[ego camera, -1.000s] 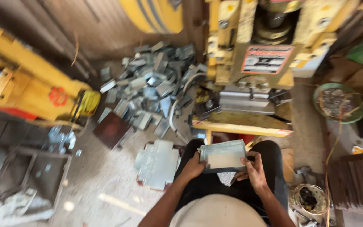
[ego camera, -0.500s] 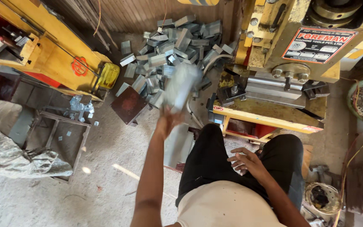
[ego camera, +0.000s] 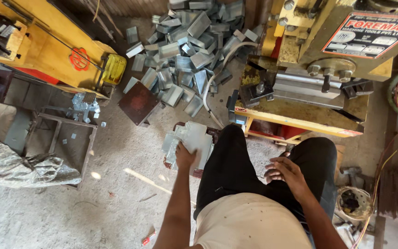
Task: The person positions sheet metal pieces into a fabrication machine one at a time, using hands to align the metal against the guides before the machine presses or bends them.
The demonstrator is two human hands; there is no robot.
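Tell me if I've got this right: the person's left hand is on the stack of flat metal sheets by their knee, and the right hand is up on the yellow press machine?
Not quite. The left hand does rest on the stack of flat metal sheets, but the right hand is not on the yellow press machine. The head view shows it lying on the person's own thigh, on the black trousers, well short of the machine.

This is a small metalworking workshop. A heavy yellow press machine with bolts, a steel die block and a printed plate stands over a dusty concrete floor, and a second yellow machine frame runs along the other side. A big heap of bent grey sheet-metal pieces lies dumped against the wall, a flat stack of sheet-metal blanks sits on a low stand, and cables, scrap bits and rusty metal tubs litter the ground.
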